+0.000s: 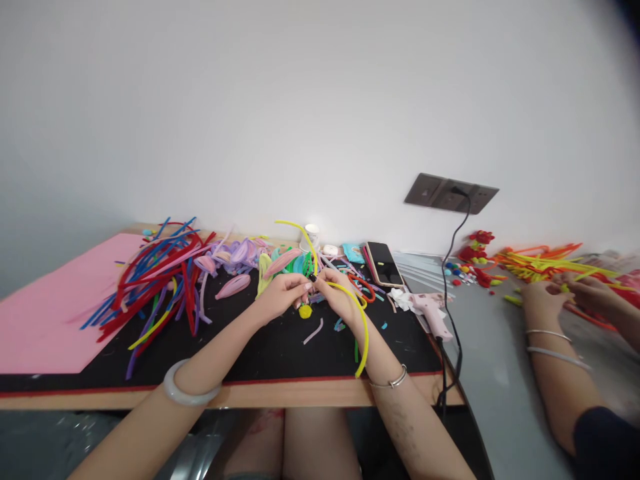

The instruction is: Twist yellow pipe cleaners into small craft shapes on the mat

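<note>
A yellow pipe cleaner (365,333) runs through the fingers of both my hands. One end rises toward the wall, and a longer length curves down over my right wrist. My left hand (284,295) pinches it from the left, fingertips pressed together. Opposite, my right hand (341,297) is closed on it too, dark nails touching the left fingers. Just below the fingertips shows a small round yellow piece (305,311), which looks tightly coiled; whether it joins the pipe cleaner is hidden by my fingers.
Loose red and blue pipe cleaners (150,280) heap at the left on pink sheets (55,307). Behind my hands are pastel bundles (233,287). A phone (384,263) and a pink glue gun (431,316), its cord hanging down, lie right. A co-worker's hands (550,293) work farther right.
</note>
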